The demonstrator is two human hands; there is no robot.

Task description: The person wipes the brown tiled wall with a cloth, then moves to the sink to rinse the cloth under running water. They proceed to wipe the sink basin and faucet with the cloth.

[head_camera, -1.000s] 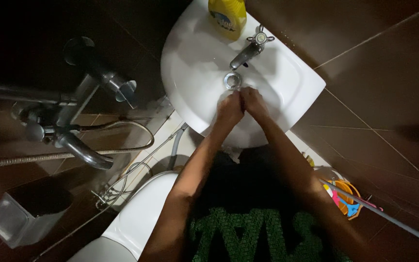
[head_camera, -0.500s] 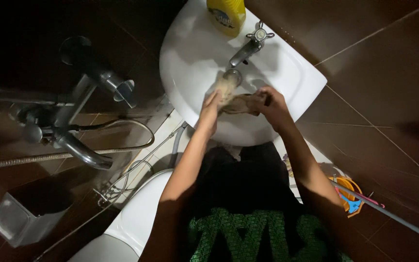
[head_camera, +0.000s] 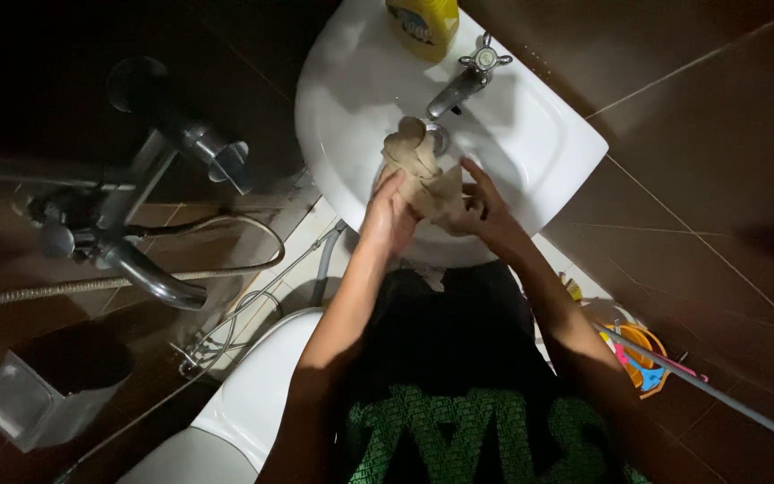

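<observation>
Over the bowl of a white washbasin [head_camera: 530, 134], both my hands hold a crumpled tan cloth [head_camera: 418, 170]. My left hand [head_camera: 390, 213] grips its lower left side. On the right, my right hand [head_camera: 485, 215] clasps the cloth with fingers spread over it. The cloth's upper end reaches up to just below the spout of a chrome tap [head_camera: 463, 85]. A yellow plastic bottle [head_camera: 423, 22] stands on the basin's back rim.
A chrome wall mixer with a hose [head_camera: 136, 242] juts out at the left. Beneath it are a white toilet [head_camera: 244, 403] and a small clear bin [head_camera: 38, 403]. An orange bucket [head_camera: 642, 354] with a long handle sits at the right on dark brown tiles.
My hands were pressed together at the drain a second ago. They have since drawn apart and lifted the tan cloth, which now bunches up toward the tap.
</observation>
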